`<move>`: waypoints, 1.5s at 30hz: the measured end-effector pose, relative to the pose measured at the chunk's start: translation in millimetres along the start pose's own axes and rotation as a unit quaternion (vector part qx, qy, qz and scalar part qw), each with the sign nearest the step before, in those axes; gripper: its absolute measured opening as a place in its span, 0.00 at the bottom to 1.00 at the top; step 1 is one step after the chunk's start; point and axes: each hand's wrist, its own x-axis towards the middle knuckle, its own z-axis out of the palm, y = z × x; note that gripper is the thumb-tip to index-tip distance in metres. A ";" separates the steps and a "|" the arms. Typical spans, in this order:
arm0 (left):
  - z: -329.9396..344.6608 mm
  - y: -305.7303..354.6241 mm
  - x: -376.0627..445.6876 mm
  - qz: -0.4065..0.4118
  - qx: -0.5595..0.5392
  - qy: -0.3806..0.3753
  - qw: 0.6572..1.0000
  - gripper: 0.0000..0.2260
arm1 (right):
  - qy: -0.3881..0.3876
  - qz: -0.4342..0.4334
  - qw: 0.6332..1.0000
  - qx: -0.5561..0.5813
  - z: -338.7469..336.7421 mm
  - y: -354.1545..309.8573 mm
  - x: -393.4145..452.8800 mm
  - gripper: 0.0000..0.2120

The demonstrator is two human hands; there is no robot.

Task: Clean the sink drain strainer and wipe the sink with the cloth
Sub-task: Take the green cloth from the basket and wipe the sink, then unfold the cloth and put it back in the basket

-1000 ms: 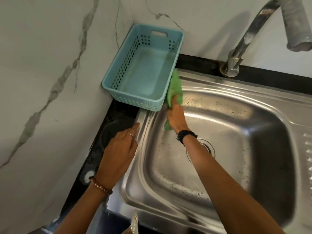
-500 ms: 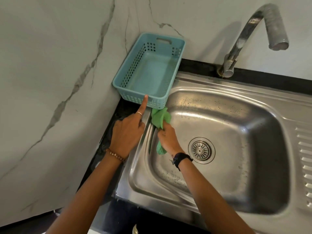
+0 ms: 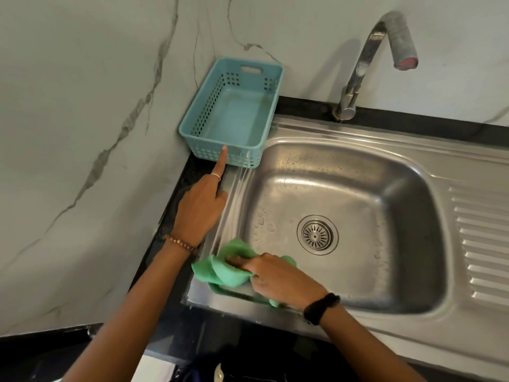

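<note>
The right hand (image 3: 278, 279) gripped the green cloth (image 3: 220, 271) bunched on the sink (image 3: 358, 133) rim at seven o'clock of the basin; the drain strainer (image 3: 316, 234) sat seated in the basin floor. The left hand (image 3: 199, 208) held nothing; its forefinger, extended toward twelve o'clock, touched the blue basket (image 3: 192, 128).

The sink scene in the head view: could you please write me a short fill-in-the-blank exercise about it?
1. The right hand presses a cloth whose colour is ____.
2. The left hand's index finger touches the blue ____.
3. The drain strainer sits in the sink's ____.
4. The tap stands at the sink's ____ edge.

Missing words: green; basket; bottom; back
</note>
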 end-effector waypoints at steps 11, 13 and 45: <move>51.1 23.4 -39.3 -0.275 -0.575 -0.062 0.768 0.14 | 0.187 0.050 0.645 0.739 -76.9 51.2 -71.4 0.15; 57.5 50.8 -35.0 -0.299 -0.645 -0.131 0.691 0.18 | 0.209 -0.035 0.587 0.782 -84.9 41.4 -79.8 0.16; 2.3 58.3 -9.1 -0.181 -0.572 -0.286 0.747 0.21 | 0.280 0.036 0.788 0.547 -91.1 88.6 -96.3 0.20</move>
